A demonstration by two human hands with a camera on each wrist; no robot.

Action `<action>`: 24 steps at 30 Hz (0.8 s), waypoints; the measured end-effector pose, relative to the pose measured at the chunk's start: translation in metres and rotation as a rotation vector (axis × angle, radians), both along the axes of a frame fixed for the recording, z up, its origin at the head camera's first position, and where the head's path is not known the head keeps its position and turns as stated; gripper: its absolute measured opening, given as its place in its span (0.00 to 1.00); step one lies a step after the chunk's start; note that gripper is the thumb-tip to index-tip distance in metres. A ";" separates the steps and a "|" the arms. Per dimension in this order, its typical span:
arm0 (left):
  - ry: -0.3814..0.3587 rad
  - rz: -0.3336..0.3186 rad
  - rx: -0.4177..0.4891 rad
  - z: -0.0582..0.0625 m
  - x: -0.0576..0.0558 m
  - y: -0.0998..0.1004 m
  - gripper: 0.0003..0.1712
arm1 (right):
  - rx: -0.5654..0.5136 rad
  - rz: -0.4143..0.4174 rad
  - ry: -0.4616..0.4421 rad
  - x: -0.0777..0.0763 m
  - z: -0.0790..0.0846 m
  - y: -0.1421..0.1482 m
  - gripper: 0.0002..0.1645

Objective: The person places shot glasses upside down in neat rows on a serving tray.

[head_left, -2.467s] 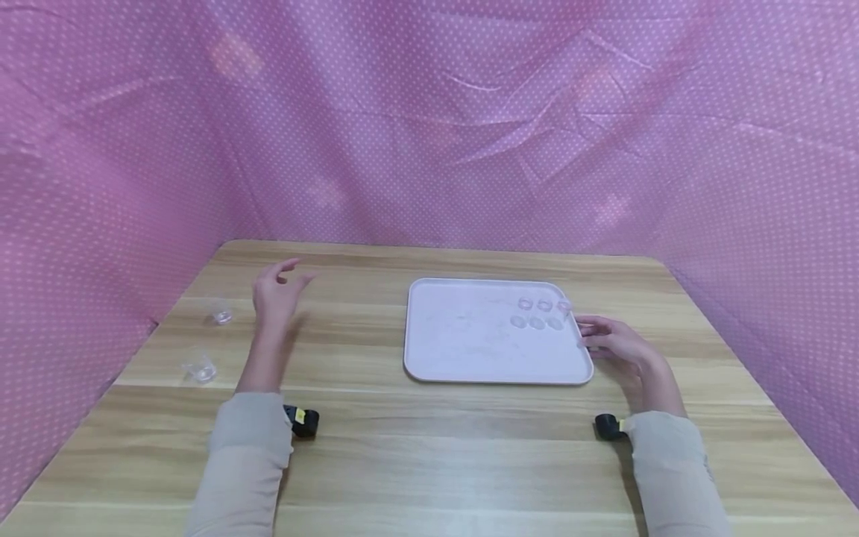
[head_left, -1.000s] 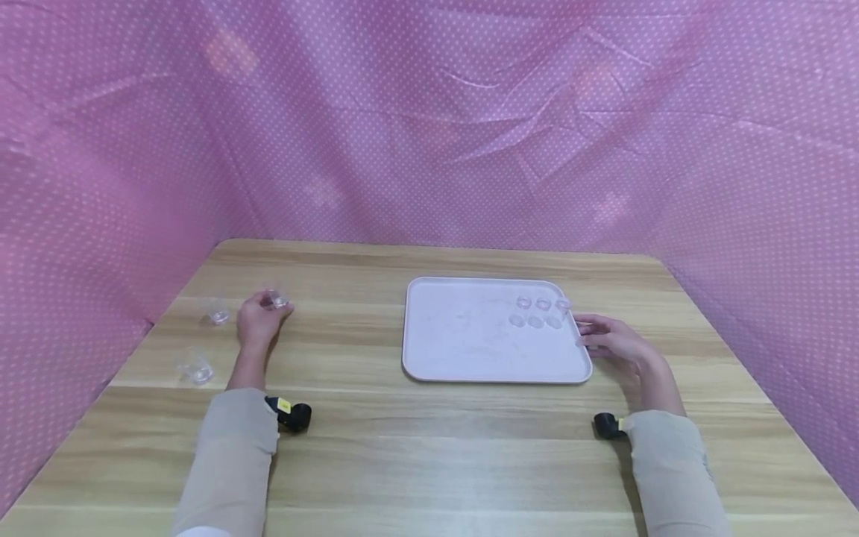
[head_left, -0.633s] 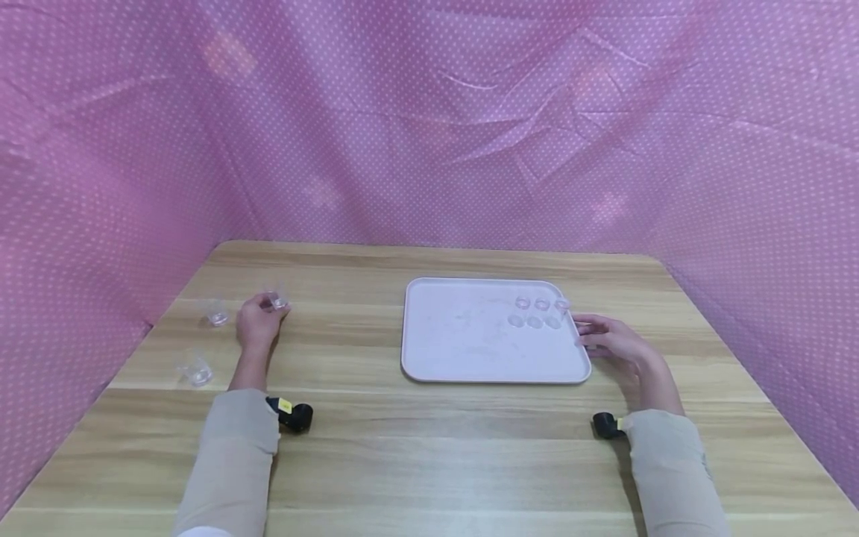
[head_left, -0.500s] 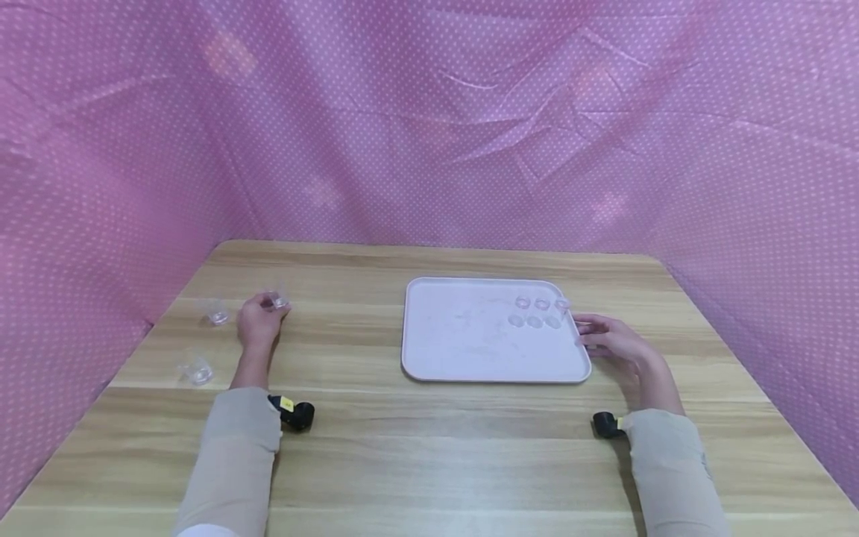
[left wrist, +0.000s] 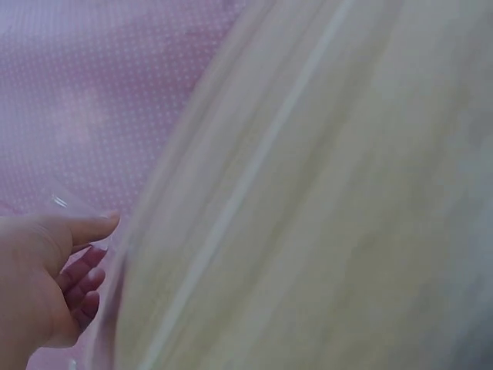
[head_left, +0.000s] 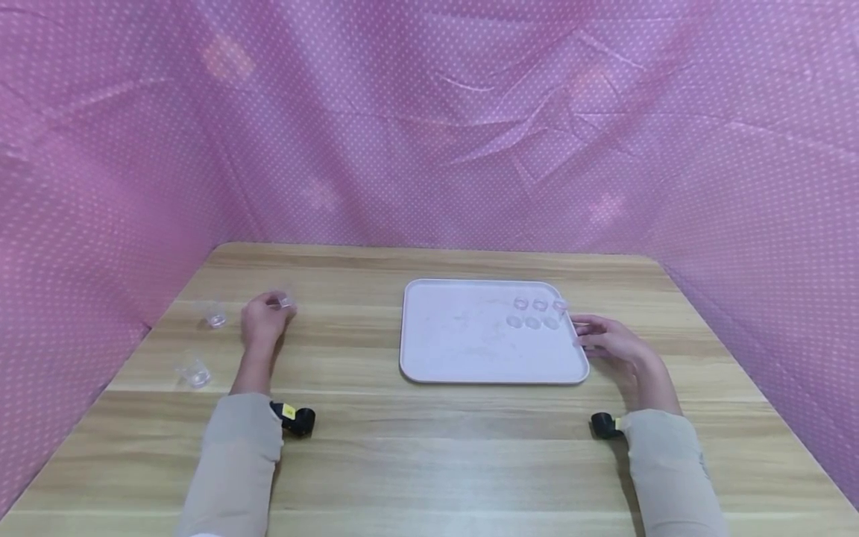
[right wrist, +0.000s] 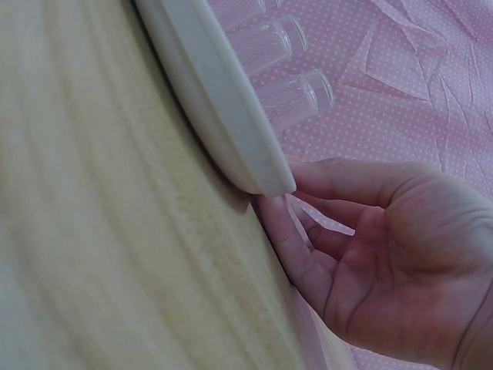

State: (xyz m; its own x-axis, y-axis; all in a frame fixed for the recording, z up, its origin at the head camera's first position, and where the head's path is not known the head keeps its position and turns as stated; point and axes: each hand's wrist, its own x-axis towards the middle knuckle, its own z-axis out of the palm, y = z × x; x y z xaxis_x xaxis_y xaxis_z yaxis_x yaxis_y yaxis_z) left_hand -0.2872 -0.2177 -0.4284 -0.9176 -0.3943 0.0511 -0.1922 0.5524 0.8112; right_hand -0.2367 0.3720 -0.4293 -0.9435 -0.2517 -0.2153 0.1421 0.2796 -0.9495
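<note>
In the head view my left hand [head_left: 263, 321] pinches a small clear glass [head_left: 286, 300] between thumb and fingers over the left part of the table. The left wrist view shows that thumb and curled fingers [left wrist: 86, 281], with the glass [left wrist: 68, 202] mostly hidden and faint. On the other side, my right hand [head_left: 614, 339] grips the right edge of a white tray [head_left: 463, 354]. Its thumb lies by the rim's top and a finger is low against the edge. Three clear glasses [head_left: 540, 305] stand in a row near the tray's far right corner.
Two more clear glasses stand apart at the table's left side, one farther back [head_left: 215, 319], one nearer [head_left: 197, 374]. The wooden table [head_left: 429, 462] ends at a pink dotted cloth [head_left: 429, 149] at the back and sides.
My left hand came down and back from above the table and took hold of a glass. Just now it shifted slightly right, and the glass tilted. The right hand stays at the tray's edge.
</note>
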 end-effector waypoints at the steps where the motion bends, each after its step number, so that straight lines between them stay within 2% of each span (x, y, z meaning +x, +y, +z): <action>1: 0.006 -0.012 0.019 0.002 0.001 0.002 0.22 | -0.002 -0.006 -0.003 0.000 0.000 0.000 0.34; 5: 0.025 -0.066 0.067 0.014 0.004 0.014 0.22 | -0.006 -0.013 -0.010 0.000 0.000 0.000 0.34; 9: 0.041 -0.111 0.061 0.027 0.005 0.026 0.21 | -0.002 -0.011 -0.006 0.000 0.001 0.000 0.34; 16: 0.143 -0.170 -0.053 0.041 0.003 0.049 0.19 | 0.003 0.005 0.005 0.000 0.000 0.001 0.34; 24: 0.179 -0.259 -0.096 0.050 -0.001 0.080 0.20 | -0.010 0.011 0.010 0.000 0.001 0.000 0.33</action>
State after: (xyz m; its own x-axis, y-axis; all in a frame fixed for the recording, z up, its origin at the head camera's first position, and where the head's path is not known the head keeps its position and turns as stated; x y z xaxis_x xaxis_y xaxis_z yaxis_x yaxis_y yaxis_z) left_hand -0.2878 -0.1381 -0.3783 -0.9598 -0.1350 0.2461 0.1051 0.6400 0.7612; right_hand -0.2365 0.3723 -0.4280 -0.9428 -0.2646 -0.2030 0.1290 0.2721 -0.9536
